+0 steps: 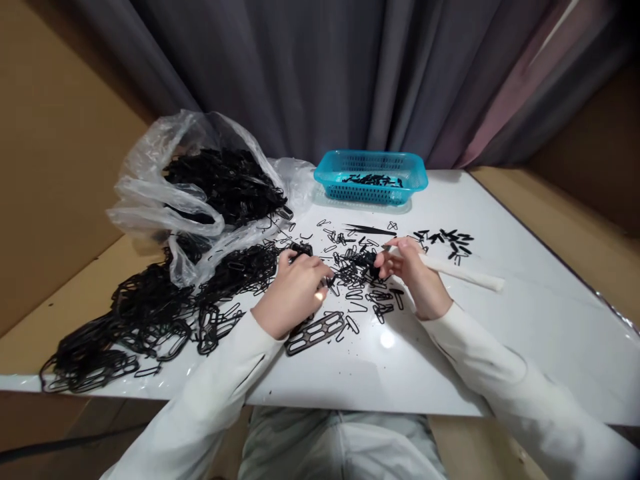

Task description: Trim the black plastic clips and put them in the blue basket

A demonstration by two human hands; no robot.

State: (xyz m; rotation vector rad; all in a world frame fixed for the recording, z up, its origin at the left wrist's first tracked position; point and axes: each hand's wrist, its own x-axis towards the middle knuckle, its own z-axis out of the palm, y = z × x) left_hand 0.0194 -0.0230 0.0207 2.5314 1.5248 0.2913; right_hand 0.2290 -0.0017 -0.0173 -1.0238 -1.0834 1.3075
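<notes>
My left hand (pixel 300 287) is closed, fingertips down at the pile, around a small black plastic piece mostly hidden by the fingers. In my right hand (pixel 411 275), also closed, is a tool with a long white handle (pixel 470 272); a short dark tip shows past the fingers. Between both hands lies a loose heap of thin black plastic loops (pixel 355 270). A black plastic frame with several slots (pixel 316 333) lies on the table just below my left hand. Black tweezers (pixel 370 229) rest beyond the heap.
A clear plastic bag (pixel 145 193) full of black plastic pieces (pixel 225 183) spills over the left side. More tangled black frames (pixel 150 313) reach the front edge. A blue basket (pixel 370 193) with small black pieces stands at the back. Short black pieces (pixel 450 241) lie at right.
</notes>
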